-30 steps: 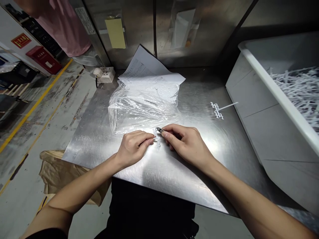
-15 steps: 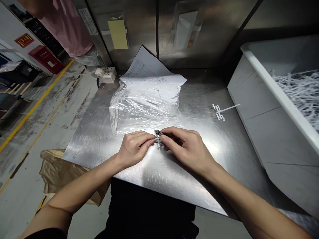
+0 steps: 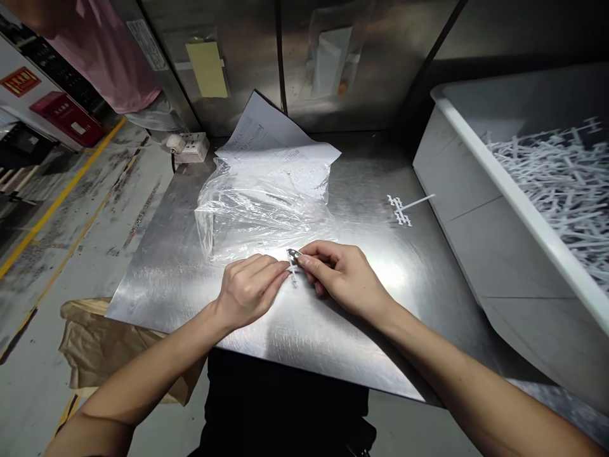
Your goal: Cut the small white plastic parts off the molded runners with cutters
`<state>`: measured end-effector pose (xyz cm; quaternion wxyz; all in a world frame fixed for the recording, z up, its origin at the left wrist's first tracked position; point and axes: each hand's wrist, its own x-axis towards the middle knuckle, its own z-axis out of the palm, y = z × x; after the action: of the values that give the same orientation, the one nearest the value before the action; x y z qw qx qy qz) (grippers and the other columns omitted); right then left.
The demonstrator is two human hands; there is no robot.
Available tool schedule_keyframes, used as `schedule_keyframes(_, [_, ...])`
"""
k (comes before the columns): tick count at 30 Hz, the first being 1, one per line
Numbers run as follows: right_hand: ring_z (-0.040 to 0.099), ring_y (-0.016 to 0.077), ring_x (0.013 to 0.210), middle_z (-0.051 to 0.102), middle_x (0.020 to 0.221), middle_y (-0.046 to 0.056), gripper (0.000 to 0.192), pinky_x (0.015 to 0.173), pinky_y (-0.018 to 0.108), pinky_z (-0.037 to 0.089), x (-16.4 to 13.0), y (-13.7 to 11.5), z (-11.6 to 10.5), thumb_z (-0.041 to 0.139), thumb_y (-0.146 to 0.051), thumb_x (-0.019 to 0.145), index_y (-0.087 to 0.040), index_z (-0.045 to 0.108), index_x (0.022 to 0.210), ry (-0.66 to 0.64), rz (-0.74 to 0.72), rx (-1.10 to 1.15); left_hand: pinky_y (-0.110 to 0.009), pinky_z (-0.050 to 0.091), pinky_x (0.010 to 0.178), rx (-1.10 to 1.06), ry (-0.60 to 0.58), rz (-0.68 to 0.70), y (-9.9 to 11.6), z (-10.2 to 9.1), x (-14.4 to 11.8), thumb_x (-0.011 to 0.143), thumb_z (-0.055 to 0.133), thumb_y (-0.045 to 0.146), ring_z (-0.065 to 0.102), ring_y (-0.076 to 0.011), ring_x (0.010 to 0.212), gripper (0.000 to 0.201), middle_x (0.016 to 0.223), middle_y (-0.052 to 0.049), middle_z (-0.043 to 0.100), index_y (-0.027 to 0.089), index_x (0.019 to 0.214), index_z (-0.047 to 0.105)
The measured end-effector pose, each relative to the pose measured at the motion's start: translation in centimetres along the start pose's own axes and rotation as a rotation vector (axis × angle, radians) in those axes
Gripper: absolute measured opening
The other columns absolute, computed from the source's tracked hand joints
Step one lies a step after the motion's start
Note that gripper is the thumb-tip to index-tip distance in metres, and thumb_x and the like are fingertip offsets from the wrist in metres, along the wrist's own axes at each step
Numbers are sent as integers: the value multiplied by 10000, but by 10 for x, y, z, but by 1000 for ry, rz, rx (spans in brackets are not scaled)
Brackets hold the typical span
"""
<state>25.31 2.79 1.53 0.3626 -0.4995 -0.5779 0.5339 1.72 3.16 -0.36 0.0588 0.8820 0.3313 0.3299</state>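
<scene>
Between thumb and fingers, my left hand (image 3: 250,289) pinches a small white plastic sprue (image 3: 293,277) with short side branches. My right hand (image 3: 345,273) is closed on a small dark metal tool, apparently nippers (image 3: 294,253), most of it hidden in the palm. The tip of the nippers touches or nearly touches the upper end of the sprue. Both hands are over the front middle of the metal table (image 3: 295,330). Another branched white plastic sprue (image 3: 401,209) with a long stem lies on the table to the right.
A clear plastic bag (image 3: 261,216) and a printed sheet (image 3: 266,133) lie behind my hands. On the right stands a grey bin (image 3: 457,209) heaped with white plastic sprues (image 3: 561,184). A socket block (image 3: 193,147) sits at the back left; a person in pink (image 3: 104,57) stands beyond it.
The view has swung slightly to the right, so the table things shift left. The sprue in my left hand has turned and shows fewer branches on its right side. Both grips stay.
</scene>
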Motion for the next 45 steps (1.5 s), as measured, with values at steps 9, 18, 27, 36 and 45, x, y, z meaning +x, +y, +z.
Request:
schedule_keyframes(9, [618, 144, 535, 663, 683, -12, 292, 524, 282, 490, 4, 0, -4, 711, -455, 1039, -180, 785, 975, -41, 50, 52, -305, 561, 696, 38, 17, 8, 1, -1, 2, 1102, 663, 145, 779, -180, 751, 129, 893, -35, 829, 186, 1158, 772])
schedule_keyframes(18, [746, 203, 749, 811, 886, 44, 235, 674, 329, 568, 4, -8, -20, 712, -403, 1060, -205, 827, 1107, 18, -159, -115, -260, 539, 667, -214, 53, -245, 4, -14, 9, 1151, 568, 194, 713, -134, 690, 247, 816, -9, 772, 200, 942, 699])
schedule_keyframes(27, [801, 229, 910, 869, 1040, 51, 183, 781, 343, 561, -1, -10, -15, 677, -329, 1098, -217, 819, 1127, -37, -302, -292, -247, 552, 706, -295, 101, -329, 3, -15, 8, 1153, 591, 208, 696, -122, 707, 180, 829, 1, 769, 202, 1011, 702])
schedule_keyframes(36, [790, 222, 890, 871, 1051, 40, 180, 788, 353, 541, -2, -9, -11, 676, -305, 1106, -211, 821, 1154, -8, -321, -355, -245, 542, 715, -272, 77, -275, 2, -14, 8, 1144, 594, 161, 703, -118, 717, 223, 847, -3, 774, 201, 943, 682])
schedule_keyframes(45, [794, 229, 856, 861, 939, 33, 185, 754, 343, 537, -1, -6, -10, 659, -280, 1092, -217, 832, 1069, 60, -237, -321, -246, 536, 732, -280, -28, -400, 0, -15, 8, 1156, 597, 232, 715, -124, 747, 153, 961, -4, 819, 207, 1111, 741])
